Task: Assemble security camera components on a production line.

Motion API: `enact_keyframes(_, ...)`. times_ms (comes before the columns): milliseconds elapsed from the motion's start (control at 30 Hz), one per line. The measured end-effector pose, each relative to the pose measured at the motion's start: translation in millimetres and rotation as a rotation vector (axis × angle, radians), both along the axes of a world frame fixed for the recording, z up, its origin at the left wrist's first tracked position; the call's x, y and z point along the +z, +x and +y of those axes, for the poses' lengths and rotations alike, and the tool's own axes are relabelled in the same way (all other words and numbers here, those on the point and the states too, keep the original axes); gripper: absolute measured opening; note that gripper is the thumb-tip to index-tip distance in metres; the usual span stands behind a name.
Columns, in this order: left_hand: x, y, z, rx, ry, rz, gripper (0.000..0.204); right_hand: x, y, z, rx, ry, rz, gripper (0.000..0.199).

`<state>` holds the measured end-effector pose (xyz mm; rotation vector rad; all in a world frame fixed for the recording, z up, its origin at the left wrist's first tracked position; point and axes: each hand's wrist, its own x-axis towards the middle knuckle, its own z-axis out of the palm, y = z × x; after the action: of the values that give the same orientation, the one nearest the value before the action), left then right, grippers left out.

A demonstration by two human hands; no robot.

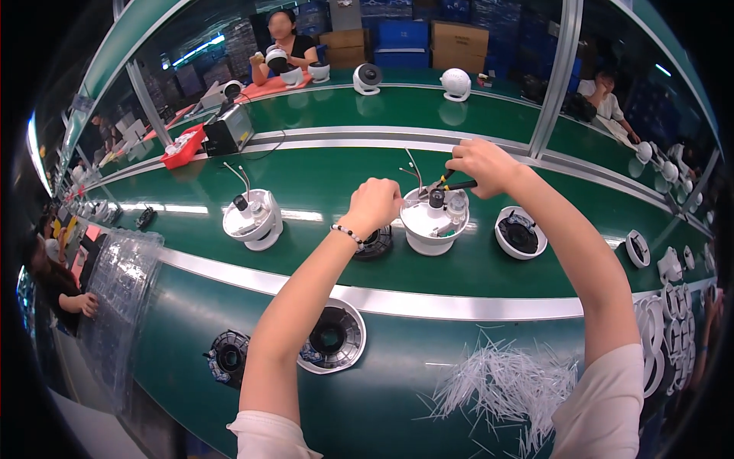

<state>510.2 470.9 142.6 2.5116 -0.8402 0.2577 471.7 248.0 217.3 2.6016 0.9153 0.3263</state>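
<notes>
Green conveyor-style desk [489,275] surfaces with silver rails curve across the frame of the head view, with stacked blue crates and brown cardboard boxes [460,37] along the back wall at the top. Near the centre, the left hand [375,205] is curled closed against the left rim of a white round housing [434,222] standing on the desk, steadying it. The right hand [480,165], just above and right of the housing, is closed around the black-and-yellow handles of small cutting pliers [449,184], whose tip points down-left at thin wires rising from the housing's top. A beaded bracelet [348,233] circles the left wrist. Left of centre stands a second white housing [254,219] with two wires sticking up, well apart from the hands. Right of the held housing lies an open white dome shell [520,233] with a dark interior. In the lower middle, a black-centred ring part [332,336] lies close beside the left forearm, and a smaller dark ring part [228,357] sits to its left. A heap of white plastic trimmings [508,386] spreads over the desk at the lower right. At the upper left sit a red tray [183,147] and a dark boxy device [228,131]. Another person [287,46] sits at the far desk at the top, holding a white part.
</notes>
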Motion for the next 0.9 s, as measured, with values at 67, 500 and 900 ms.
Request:
enact_keyframes(67,1.1,2.2,-4.9,-0.003,-0.012,-0.005,0.013,0.7,-0.7,-2.3,0.002,-0.012,-0.002,0.037)
enact_keyframes(500,7.8,-11.6,-21.2,-0.019,-0.085,-0.090,0.012,0.7,-20.7,-10.4,-0.182,-0.017,0.043,0.027)
enact_keyframes(900,10.0,-62.2,7.2,-0.224,0.170,0.053,0.044,36.1,-172.2,-34.0,-0.158,0.754,-0.274,0.043)
